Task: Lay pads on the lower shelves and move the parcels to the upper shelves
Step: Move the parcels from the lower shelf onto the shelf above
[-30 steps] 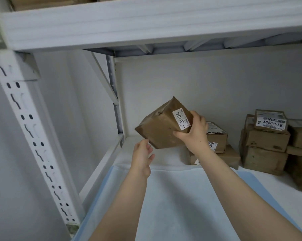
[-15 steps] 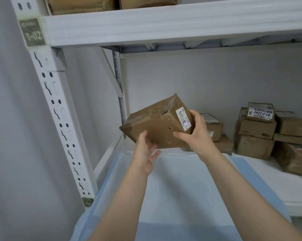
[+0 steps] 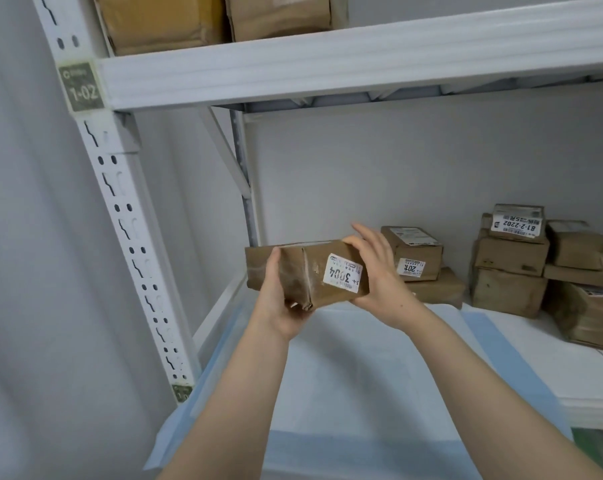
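Held parcel [image 3: 303, 271]: brown paper-wrapped block, taped round the middle, roughly level with its long axis left to right, in the air above the pad [image 3: 362, 375]. The white label [image 3: 343, 277] on its near face reads 3004, turned sideways. The left hand [image 3: 279, 306] grips it from beneath; the right hand [image 3: 379, 271] presses against its right end.

Pad: white, blue-bordered, spread flat on the left part of the lower shelf [image 3: 570, 375], front edge overhanging.

Stacked parcels [image 3: 511, 265]: brown, labelled, at the back right of the lower shelf.

Upper shelf [image 3: 328, 64]: two brown parcels [image 3: 161, 22] side by side at its left end.
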